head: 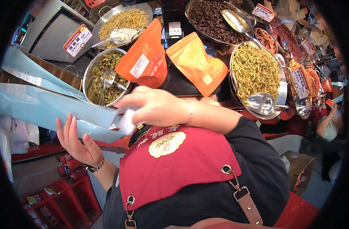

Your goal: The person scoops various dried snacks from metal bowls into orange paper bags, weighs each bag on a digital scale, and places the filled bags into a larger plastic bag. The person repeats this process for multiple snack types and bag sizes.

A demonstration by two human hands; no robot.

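My left hand [80,144] is palm up with its fingers apart, along the lower edge of a long light blue glossy strip [74,106] that looks like label backing. Printed white labels [21,75] sit on a blue strip at the far left. My right hand [160,107], blurred, reaches across my chest at the strip's right end. A crumpled white piece [127,122], probably paper, is at its fingertips. Just beyond that hand stand a red-orange pouch [146,61] with a white label and a lighter orange pouch [198,64], which leans.
Metal bowls of green snacks [110,77], yellowish pieces [121,24], dark dried pieces [211,18] and green strips [256,71] surround the pouches, with scoops in them. Price cards [77,40] stand among them. Fire extinguishers [68,164] are below left, a cardboard box [299,169] below right.
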